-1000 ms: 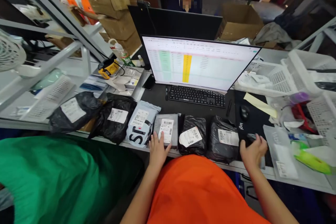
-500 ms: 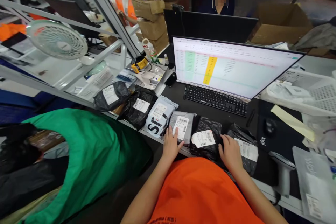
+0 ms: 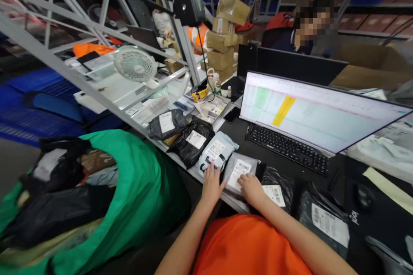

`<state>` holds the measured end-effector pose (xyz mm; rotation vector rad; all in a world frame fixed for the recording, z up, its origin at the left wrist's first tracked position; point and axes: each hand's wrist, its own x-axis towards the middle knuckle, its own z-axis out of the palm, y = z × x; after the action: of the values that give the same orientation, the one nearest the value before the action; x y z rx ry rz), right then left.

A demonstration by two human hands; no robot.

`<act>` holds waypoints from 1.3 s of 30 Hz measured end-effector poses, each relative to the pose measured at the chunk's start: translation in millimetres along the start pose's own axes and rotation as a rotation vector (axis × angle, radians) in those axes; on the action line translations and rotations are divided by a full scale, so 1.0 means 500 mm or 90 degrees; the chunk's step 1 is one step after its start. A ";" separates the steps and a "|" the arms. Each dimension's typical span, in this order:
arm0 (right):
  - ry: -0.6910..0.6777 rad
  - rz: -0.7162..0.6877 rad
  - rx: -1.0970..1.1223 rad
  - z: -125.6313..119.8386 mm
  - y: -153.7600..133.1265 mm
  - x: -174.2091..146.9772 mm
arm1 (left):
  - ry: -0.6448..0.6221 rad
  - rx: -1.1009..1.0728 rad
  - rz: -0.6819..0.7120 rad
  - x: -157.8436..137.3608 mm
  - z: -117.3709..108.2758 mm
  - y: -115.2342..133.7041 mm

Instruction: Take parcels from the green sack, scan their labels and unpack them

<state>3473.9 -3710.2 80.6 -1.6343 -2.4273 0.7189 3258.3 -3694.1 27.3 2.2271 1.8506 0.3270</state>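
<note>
In the head view, six wrapped parcels lie in a slanting row along the front of the worktop (image 3: 235,202). The grey parcel (image 3: 238,171) is fourth from the left, label up, with the pale blue parcel (image 3: 220,149) just beside it. The left hand (image 3: 212,184), loosely open with fingers a little apart, reaches the near edge of the pale blue parcel, by the grey one's left side. The right hand (image 3: 253,189) rests on the grey parcel's near right part, fingers bent; whether it grips cannot be told. Its forearm crosses in front of a black parcel (image 3: 284,180) to the right. Behind the row stand a keyboard (image 3: 288,149) and a lit monitor (image 3: 318,111); a green sack (image 3: 150,180) holding more parcels stands at the left.
</note>
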 end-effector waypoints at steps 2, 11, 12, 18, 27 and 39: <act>0.016 0.024 0.003 -0.008 -0.013 0.023 | 0.045 0.006 0.007 0.014 -0.006 -0.028; 0.067 0.105 0.112 -0.001 0.001 -0.042 | 0.049 0.031 0.012 0.073 -0.007 -0.049; 0.087 0.126 0.154 -0.001 0.009 -0.057 | 0.024 0.039 0.011 0.075 -0.009 -0.042; 0.208 0.217 0.252 -0.012 0.071 -0.153 | 0.127 0.079 0.021 0.140 -0.074 -0.053; 0.268 0.338 0.263 -0.001 0.172 -0.266 | -0.003 0.064 -0.243 0.268 -0.051 -0.204; 0.542 0.602 -0.076 -0.076 0.569 -0.410 | 0.159 0.080 -0.170 0.127 -0.029 -0.149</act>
<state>3809.7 -3797.4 17.3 -2.4349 -1.0814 -0.1111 3195.5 -3617.8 19.2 2.0562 2.3273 0.4695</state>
